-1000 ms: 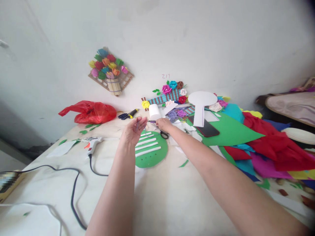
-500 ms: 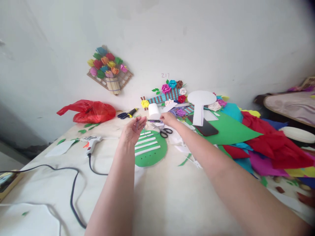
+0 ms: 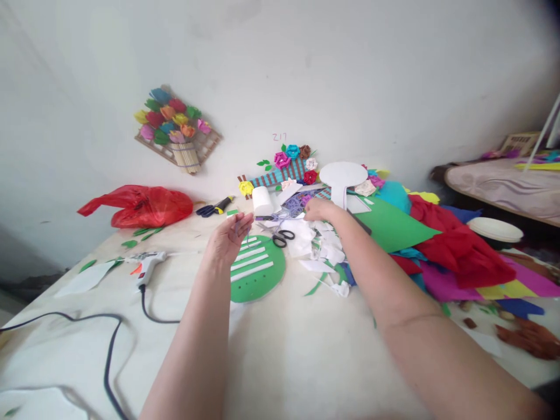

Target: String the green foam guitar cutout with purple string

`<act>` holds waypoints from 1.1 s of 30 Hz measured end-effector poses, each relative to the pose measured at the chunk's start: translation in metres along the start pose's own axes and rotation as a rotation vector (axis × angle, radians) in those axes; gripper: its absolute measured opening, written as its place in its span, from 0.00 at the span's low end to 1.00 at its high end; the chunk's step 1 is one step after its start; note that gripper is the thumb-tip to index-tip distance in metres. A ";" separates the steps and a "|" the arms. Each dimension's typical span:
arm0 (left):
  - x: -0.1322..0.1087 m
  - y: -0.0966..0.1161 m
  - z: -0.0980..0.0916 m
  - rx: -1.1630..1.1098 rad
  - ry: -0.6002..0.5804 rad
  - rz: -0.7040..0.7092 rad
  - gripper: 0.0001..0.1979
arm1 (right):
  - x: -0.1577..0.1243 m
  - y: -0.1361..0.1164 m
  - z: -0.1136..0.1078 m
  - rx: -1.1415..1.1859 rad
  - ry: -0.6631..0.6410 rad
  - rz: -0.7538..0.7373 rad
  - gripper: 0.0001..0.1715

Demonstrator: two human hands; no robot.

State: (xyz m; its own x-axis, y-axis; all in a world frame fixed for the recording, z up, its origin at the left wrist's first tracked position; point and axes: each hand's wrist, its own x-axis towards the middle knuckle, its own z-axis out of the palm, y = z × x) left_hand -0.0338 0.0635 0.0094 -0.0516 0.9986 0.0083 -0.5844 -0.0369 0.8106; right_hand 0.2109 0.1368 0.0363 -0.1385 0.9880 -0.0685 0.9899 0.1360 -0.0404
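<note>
My left hand [image 3: 230,238] is raised above the left edge of a green disc [image 3: 277,265], its thumb and fingers pinched round a thin purple strip [image 3: 247,236]. White strips lie in rows across the disc, with a few dark dots below them. My right hand [image 3: 322,210] reaches down, fingers closed, at the white paper scraps [image 3: 330,252] and purple shreds; anything in its fingertips is hidden. Between the hands are a dark pen [image 3: 264,218] and black-handled scissors [image 3: 283,237]. A white roll [image 3: 262,201] stands behind them.
On the left are a glue gun [image 3: 151,267] with its cord, a red plastic bag [image 3: 151,207] and dark-yellow scissors [image 3: 214,206]. To the right lie a large green sheet [image 3: 394,224], a white paddle-shaped cutout [image 3: 343,175] and red cloth-like sheets [image 3: 464,245]. Paper flowers [image 3: 282,159] lean by the wall.
My right hand has moved right, away from the pen and my left hand, to the scraps. My left hand stays near the disc. The view has shifted slightly right.
</note>
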 end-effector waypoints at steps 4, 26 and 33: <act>0.000 0.002 0.000 -0.006 0.011 -0.005 0.08 | 0.004 -0.011 0.005 0.090 0.200 -0.035 0.14; 0.003 0.007 -0.005 0.035 0.042 0.010 0.06 | 0.078 -0.082 0.050 0.253 0.238 0.041 0.31; 0.009 0.006 -0.001 0.037 0.046 0.016 0.06 | 0.099 -0.098 0.063 0.369 0.287 0.070 0.44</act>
State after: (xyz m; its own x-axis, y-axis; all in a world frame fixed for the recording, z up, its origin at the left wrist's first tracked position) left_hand -0.0388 0.0718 0.0134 -0.0985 0.9951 -0.0046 -0.5528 -0.0509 0.8317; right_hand 0.0984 0.2162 -0.0290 -0.0061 0.9813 0.1922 0.9122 0.0842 -0.4011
